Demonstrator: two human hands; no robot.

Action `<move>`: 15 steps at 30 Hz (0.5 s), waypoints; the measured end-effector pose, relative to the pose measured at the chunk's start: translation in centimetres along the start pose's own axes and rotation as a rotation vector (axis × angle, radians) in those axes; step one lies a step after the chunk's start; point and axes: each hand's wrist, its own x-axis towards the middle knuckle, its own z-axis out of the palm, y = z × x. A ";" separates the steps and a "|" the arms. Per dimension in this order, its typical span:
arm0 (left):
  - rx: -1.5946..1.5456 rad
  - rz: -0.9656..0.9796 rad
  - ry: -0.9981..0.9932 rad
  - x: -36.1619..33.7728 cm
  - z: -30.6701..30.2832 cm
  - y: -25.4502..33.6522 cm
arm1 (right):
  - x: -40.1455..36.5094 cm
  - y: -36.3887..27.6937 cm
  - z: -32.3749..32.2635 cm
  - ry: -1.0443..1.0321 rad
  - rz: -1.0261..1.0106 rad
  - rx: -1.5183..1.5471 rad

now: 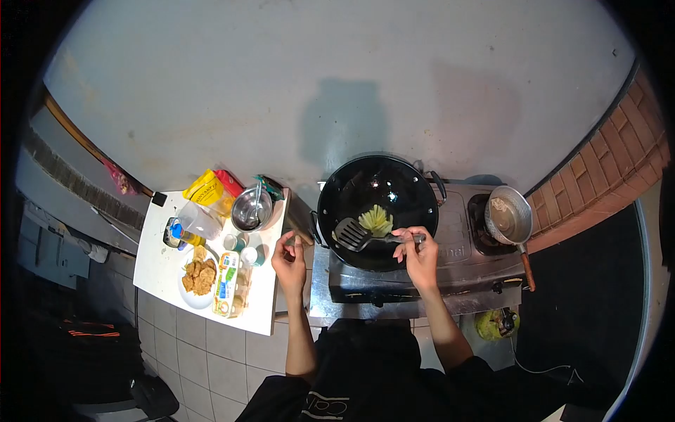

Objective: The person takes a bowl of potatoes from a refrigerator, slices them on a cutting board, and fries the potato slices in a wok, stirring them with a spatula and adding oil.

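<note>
A black wok (pixel 351 183) stands on the stove, with a small heap of pale green strips (pixel 377 220) in it. My right hand (pixel 418 257) is closed around the handle of a black slotted spatula (pixel 351 234), whose head is over the left part of the wok, beside the strips. My left hand (pixel 289 263) is raised between the wok and the white table, its fingers apart and curved, holding nothing. It is nearest to the wok's left handle and the table's right edge.
The white table (pixel 156 271) on the left bears a plate of browned food (pixel 200 276), an egg carton (pixel 226 281), a metal bowl (pixel 252 209), bottles and packets. A saucepan (pixel 509 215) stands on the right burner, its handle pointing toward the front. A wall rises behind the stove.
</note>
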 end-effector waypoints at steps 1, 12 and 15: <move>0.016 0.021 0.009 -0.1 0.1 0.1 | 0.1 0.1 0.0 0.004 0.009 0.009; 0.050 0.034 0.095 -1.9 -0.7 0.1 | 0.3 0.2 0.3 -0.009 0.062 0.133; 0.040 0.000 0.110 -2.6 -0.9 0.1 | 0.4 0.6 0.2 0.006 0.067 0.147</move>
